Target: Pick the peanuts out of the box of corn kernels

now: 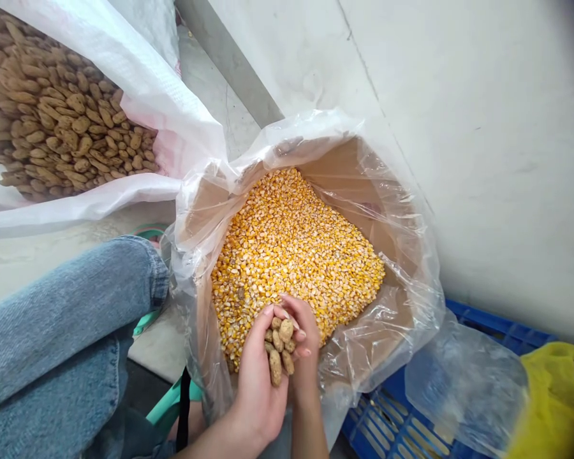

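The left hand (258,389) and the right hand (306,331) curl together, cupping a small bunch of unshelled peanuts (278,347) over yellow corn kernels (291,248) in a plastic-lined cardboard box (358,178). A white woven sack (172,127) lies open just beyond (it's packed with more peanuts (67,121)), and a blue plastic crate (397,408) sits beside the box.

A peanut sack (172,127) sits left of the corn box (339,172).
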Action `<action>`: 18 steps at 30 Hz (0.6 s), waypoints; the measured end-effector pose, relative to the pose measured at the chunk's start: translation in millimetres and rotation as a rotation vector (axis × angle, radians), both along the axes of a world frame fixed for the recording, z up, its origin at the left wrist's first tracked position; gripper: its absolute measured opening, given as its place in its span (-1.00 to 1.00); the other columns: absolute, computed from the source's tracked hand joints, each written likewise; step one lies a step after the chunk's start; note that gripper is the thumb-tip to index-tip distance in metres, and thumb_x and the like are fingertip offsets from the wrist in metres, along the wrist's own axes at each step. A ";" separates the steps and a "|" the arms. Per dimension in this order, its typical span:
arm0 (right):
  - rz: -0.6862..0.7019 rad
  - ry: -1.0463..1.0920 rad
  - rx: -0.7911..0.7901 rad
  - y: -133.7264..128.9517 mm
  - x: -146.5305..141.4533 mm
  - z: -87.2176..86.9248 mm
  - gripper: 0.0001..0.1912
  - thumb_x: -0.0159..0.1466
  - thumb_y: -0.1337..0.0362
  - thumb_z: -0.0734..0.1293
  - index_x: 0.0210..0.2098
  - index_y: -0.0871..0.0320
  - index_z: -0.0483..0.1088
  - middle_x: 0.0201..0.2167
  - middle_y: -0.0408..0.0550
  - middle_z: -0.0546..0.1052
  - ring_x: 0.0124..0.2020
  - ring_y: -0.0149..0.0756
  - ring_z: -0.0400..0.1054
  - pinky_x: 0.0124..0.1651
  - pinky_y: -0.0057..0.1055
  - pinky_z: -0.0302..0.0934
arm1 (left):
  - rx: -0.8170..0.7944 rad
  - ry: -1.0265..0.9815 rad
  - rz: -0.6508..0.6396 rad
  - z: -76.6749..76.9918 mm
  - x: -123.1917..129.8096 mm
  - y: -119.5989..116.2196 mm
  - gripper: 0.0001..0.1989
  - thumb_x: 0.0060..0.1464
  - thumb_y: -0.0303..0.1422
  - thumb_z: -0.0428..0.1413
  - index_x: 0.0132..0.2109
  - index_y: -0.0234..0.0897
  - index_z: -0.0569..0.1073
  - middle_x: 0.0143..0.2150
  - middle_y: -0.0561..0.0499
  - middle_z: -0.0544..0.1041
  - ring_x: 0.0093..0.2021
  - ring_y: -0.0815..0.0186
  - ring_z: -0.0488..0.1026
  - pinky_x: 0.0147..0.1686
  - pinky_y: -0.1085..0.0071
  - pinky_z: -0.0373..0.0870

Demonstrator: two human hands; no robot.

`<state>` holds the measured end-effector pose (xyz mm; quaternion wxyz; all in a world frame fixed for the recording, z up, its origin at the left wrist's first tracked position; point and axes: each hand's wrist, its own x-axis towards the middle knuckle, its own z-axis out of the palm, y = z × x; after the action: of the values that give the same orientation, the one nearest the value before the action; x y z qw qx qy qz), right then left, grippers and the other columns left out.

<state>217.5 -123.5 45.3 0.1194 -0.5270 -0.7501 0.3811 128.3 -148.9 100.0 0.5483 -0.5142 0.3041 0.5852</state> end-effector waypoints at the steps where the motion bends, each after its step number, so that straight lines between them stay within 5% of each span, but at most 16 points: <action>1: 0.146 -0.055 0.004 2.1 -7.7 -4.7 -0.75 0.18 0.28 0.13 -0.16 0.03 0.31 -0.27 -0.10 0.38 -0.24 -0.33 0.22 -0.22 -0.38 0.13 | -0.009 0.014 0.015 0.3 -3.1 -0.2 -0.90 -0.04 -0.36 0.00 -0.43 -0.31 0.32 -0.54 0.08 0.37 -0.56 0.49 0.35 -0.57 0.61 0.31; 4: 0.394 -0.266 0.079 6.2 -31.6 -10.9 -0.72 0.14 0.24 0.19 -0.14 -0.07 0.32 -0.24 -0.11 0.37 -0.23 -0.28 0.17 -0.20 -0.33 0.10 | -0.018 0.056 0.075 -1.3 -12.5 -0.5 -0.92 -0.05 -0.37 0.00 -0.43 -0.29 0.31 -0.55 0.11 0.36 -0.59 0.50 0.33 -0.58 0.60 0.31; 10: 0.497 -0.393 0.030 8.5 -49.2 -13.3 -0.77 0.11 0.28 0.23 -0.24 -0.11 0.37 -0.28 -0.17 0.36 -0.25 -0.29 0.12 -0.24 -0.36 0.09 | -0.014 0.012 0.076 -3.9 -17.9 0.2 -0.95 -0.03 -0.40 -0.01 -0.41 -0.28 0.31 -0.53 0.09 0.38 -0.60 0.48 0.34 -0.60 0.58 0.32; 13: 0.382 -0.295 0.029 10.4 -40.1 -7.3 -0.83 0.12 0.31 0.22 -0.31 -0.03 0.37 -0.26 -0.15 0.35 -0.21 -0.30 0.12 -0.19 -0.37 0.10 | -0.011 0.030 0.068 -7.7 -21.2 -0.3 -0.93 -0.01 -0.42 -0.04 -0.41 -0.28 0.32 -0.53 0.09 0.38 -0.58 0.48 0.34 -0.60 0.57 0.32; 18: -0.057 -0.069 0.118 3.1 -20.2 31.9 -0.92 0.11 0.34 0.23 -0.35 0.11 0.27 -0.35 -0.10 0.32 -0.25 -0.34 0.20 -0.19 -0.36 0.14 | -0.055 0.197 0.137 -23.2 -31.4 0.7 -0.89 0.00 -0.47 -0.07 -0.44 -0.29 0.30 -0.54 0.10 0.35 -0.55 0.48 0.34 -0.57 0.57 0.34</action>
<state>197.3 -120.4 77.2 0.1355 -0.5530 -0.7597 0.3143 96.9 -148.2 76.9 0.4603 -0.4887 0.3367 0.6603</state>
